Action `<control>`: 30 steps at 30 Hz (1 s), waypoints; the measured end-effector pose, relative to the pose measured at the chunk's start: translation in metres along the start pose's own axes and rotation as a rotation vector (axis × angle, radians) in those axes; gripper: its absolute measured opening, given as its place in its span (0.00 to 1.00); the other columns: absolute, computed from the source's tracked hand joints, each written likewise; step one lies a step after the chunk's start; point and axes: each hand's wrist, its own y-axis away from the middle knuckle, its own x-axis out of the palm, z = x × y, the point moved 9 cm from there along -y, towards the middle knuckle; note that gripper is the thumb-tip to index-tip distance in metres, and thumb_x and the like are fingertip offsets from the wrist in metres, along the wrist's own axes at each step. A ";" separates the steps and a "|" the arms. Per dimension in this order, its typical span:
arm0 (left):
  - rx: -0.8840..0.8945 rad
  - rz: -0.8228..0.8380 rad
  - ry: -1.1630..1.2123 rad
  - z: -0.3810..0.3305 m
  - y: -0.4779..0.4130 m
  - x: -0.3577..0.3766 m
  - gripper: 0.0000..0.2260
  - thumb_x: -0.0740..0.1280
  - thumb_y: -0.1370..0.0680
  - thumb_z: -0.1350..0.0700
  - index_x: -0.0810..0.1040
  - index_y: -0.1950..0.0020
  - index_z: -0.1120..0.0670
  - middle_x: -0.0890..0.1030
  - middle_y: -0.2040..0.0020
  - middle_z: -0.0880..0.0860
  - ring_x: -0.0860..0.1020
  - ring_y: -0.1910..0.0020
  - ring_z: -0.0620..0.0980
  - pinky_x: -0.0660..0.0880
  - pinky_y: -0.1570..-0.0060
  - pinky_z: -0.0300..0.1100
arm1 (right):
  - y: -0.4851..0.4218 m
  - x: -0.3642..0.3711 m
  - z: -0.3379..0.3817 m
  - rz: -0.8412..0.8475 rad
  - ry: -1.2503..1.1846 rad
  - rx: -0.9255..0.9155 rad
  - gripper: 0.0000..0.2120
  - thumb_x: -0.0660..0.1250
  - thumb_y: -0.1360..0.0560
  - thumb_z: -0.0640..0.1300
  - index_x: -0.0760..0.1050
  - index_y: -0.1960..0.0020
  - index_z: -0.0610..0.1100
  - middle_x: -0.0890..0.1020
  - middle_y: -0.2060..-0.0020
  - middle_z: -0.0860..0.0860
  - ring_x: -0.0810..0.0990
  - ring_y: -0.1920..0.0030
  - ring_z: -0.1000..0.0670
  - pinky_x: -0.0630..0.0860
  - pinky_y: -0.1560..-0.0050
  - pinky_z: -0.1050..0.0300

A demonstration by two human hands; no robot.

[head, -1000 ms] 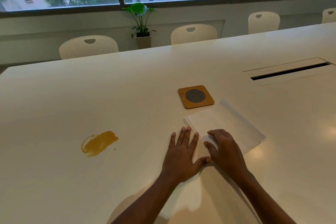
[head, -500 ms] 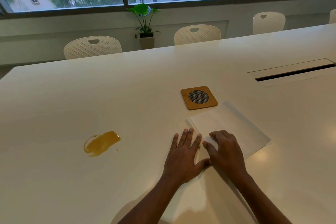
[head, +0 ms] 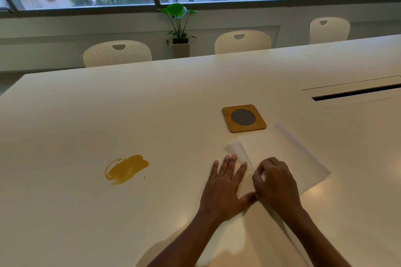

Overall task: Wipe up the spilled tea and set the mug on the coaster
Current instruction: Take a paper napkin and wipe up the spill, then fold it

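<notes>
A brown tea spill lies on the white table, left of my hands. A square wooden coaster with a dark mesh centre sits farther back, with nothing on it. A white paper napkin lies flat just in front of the coaster. My left hand rests flat with fingers spread on the napkin's near left corner. Beside it, my right hand is curled, its fingertips pinching the napkin's top layer near that corner. No mug is in view.
A long cable slot is set into the table at the far right. White perforated chairs stand along the far edge, with a potted plant under the window behind them.
My right hand's fingers have curled and pinched the napkin's top layer, whose left edge has peeled back a little. My left hand stays flat.
</notes>
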 end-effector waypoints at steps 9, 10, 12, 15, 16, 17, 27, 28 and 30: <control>-0.006 0.006 0.042 -0.002 0.000 -0.002 0.48 0.44 0.23 0.16 0.47 0.10 0.42 0.46 0.08 0.53 0.42 0.09 0.55 0.37 0.13 0.60 | -0.021 -0.011 -0.028 0.070 -0.364 0.176 0.07 0.75 0.21 0.42 0.78 0.56 0.46 0.82 0.62 0.49 0.81 0.58 0.48 0.76 0.59 0.59; -0.007 -0.002 0.048 -0.002 0.001 -0.003 0.48 0.44 0.23 0.16 0.48 0.10 0.42 0.46 0.08 0.53 0.43 0.09 0.55 0.37 0.13 0.60 | -0.023 -0.016 -0.032 0.079 -0.402 0.195 0.06 0.74 0.21 0.42 0.79 0.55 0.46 0.82 0.61 0.48 0.82 0.57 0.48 0.75 0.59 0.59; -0.007 -0.019 0.050 -0.002 0.001 -0.004 0.48 0.44 0.23 0.16 0.48 0.10 0.42 0.47 0.08 0.53 0.43 0.09 0.55 0.36 0.14 0.59 | -0.025 -0.028 -0.036 0.076 -0.459 0.216 0.05 0.74 0.20 0.42 0.80 0.54 0.44 0.83 0.59 0.47 0.82 0.55 0.47 0.76 0.58 0.58; 0.000 -0.037 0.051 -0.001 0.001 -0.004 0.48 0.44 0.23 0.17 0.49 0.10 0.43 0.48 0.09 0.54 0.45 0.09 0.56 0.37 0.14 0.59 | -0.028 -0.051 -0.035 0.077 -0.519 0.232 0.04 0.72 0.20 0.42 0.80 0.53 0.44 0.84 0.56 0.46 0.82 0.55 0.46 0.77 0.58 0.54; 0.004 -0.041 0.051 -0.001 0.001 -0.004 0.48 0.44 0.23 0.17 0.49 0.10 0.44 0.48 0.09 0.54 0.45 0.09 0.57 0.39 0.13 0.60 | -0.029 -0.057 -0.033 0.096 -0.533 0.236 0.05 0.71 0.19 0.43 0.80 0.53 0.43 0.84 0.56 0.46 0.82 0.56 0.46 0.76 0.58 0.53; 0.006 -0.044 0.050 -0.001 0.001 -0.004 0.48 0.44 0.22 0.17 0.49 0.10 0.44 0.48 0.09 0.54 0.45 0.09 0.57 0.40 0.13 0.61 | -0.029 -0.063 -0.030 0.122 -0.547 0.236 0.05 0.70 0.18 0.44 0.79 0.52 0.43 0.84 0.55 0.45 0.82 0.56 0.45 0.76 0.59 0.53; -0.500 -0.266 1.465 0.031 0.045 -0.034 0.22 0.71 0.20 0.33 0.82 0.29 0.40 0.83 0.26 0.46 0.81 0.26 0.53 0.80 0.27 0.52 | 0.008 -0.059 0.056 0.433 -1.010 0.220 0.16 0.68 0.26 0.53 0.77 0.48 0.41 0.83 0.56 0.43 0.83 0.60 0.43 0.80 0.65 0.56; -0.582 -0.236 1.727 0.030 0.053 -0.028 0.24 0.73 0.22 0.35 0.84 0.29 0.44 0.86 0.29 0.51 0.84 0.29 0.56 0.82 0.31 0.53 | 0.015 -0.053 0.067 0.470 -1.063 0.221 0.18 0.67 0.28 0.53 0.77 0.48 0.40 0.82 0.57 0.42 0.83 0.61 0.43 0.80 0.65 0.55; -0.622 -0.193 2.070 0.028 0.068 -0.026 0.28 0.72 0.21 0.38 0.83 0.27 0.53 0.86 0.31 0.60 0.86 0.32 0.61 0.85 0.38 0.58 | 0.032 -0.037 0.089 0.554 -1.147 0.225 0.20 0.67 0.28 0.53 0.76 0.46 0.38 0.83 0.56 0.39 0.84 0.59 0.42 0.83 0.63 0.52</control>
